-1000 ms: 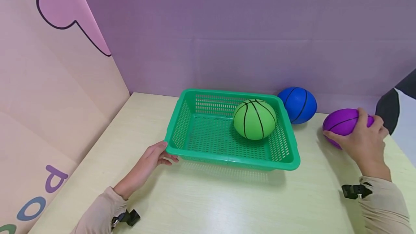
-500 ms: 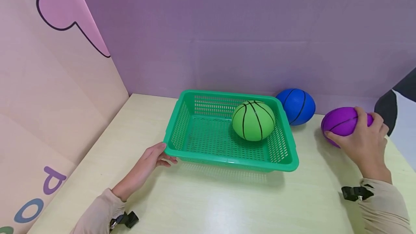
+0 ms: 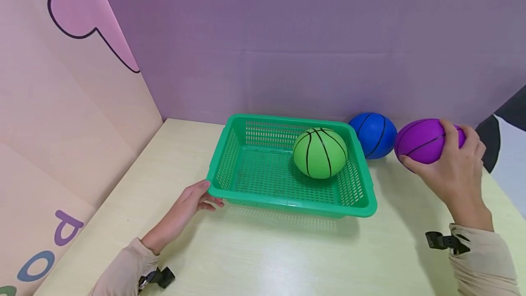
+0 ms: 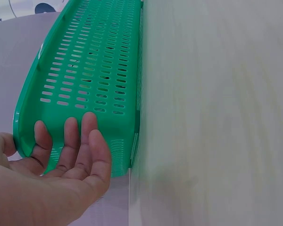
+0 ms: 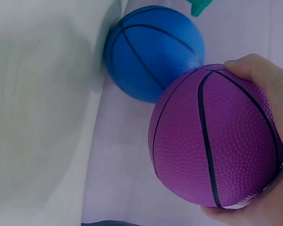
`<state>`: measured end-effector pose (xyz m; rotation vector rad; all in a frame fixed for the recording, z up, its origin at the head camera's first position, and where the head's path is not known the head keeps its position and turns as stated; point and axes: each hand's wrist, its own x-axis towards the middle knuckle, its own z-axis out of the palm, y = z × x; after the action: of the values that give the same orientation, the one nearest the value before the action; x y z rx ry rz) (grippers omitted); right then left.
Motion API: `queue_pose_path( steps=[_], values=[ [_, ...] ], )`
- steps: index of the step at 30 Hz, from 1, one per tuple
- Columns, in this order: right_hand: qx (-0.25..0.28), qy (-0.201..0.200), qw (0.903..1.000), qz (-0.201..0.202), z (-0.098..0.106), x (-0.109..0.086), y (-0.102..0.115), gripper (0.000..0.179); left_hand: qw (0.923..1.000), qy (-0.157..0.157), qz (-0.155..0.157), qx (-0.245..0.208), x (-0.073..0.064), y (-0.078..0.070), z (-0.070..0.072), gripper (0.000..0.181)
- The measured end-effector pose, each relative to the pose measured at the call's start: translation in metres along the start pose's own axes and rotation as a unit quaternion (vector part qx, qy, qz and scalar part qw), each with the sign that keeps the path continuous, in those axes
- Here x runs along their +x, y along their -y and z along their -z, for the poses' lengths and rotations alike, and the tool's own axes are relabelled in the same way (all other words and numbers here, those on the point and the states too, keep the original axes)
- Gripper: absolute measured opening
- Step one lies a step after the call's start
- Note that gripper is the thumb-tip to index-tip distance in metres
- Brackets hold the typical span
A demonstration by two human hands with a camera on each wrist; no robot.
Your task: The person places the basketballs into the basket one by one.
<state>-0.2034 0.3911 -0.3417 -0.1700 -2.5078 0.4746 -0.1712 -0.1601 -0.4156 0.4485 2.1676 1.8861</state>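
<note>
My right hand (image 3: 458,168) grips a purple toy basketball (image 3: 423,143), thumb on one side and fingers over the other. The ball is held above the table, its shadow falling below. In the right wrist view the purple ball partly covers a blue basketball (image 5: 151,52) behind it. At the near left corner of a green plastic basket (image 3: 287,202), my left hand (image 3: 191,202) holds the rim. Its thumb is on the rim, and the left wrist view has the curled fingers (image 4: 70,146) against the outer wall. A light green basketball (image 3: 320,153) lies inside, towards the basket's right end.
The blue ball sits on the pale wooden table (image 3: 263,259) just beyond the basket's back right corner, near the purple backdrop (image 3: 312,35). A printed panel (image 3: 74,127) stands along the left side.
My right hand has lifted the purple basketball off the table and shifted it left, towards the blue ball. The left hand and the basket have stayed put.
</note>
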Motion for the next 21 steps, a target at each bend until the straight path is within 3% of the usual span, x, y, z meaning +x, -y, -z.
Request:
queue_pose_path(
  steps=[10, 15, 21],
  values=[
    [0.040, -0.041, 0.9968, 0.055, -0.003, -0.001, 0.028, 0.105, 0.9999, -0.010, 0.009, -0.001, -0.002, 0.003, 0.002, 0.056],
    [0.067, -0.058, 0.9906, 0.104, -0.008, -0.005, 0.048, 0.106, 0.9999, -0.006, 0.014, -0.003, -0.002, 0.004, 0.004, 0.056],
    [0.072, -0.075, 0.9806, 0.166, 0.005, -0.004, 0.072, 0.109, 0.9999, 0.000, 0.014, -0.005, 0.001, 0.001, 0.002, 0.056]
  ],
)
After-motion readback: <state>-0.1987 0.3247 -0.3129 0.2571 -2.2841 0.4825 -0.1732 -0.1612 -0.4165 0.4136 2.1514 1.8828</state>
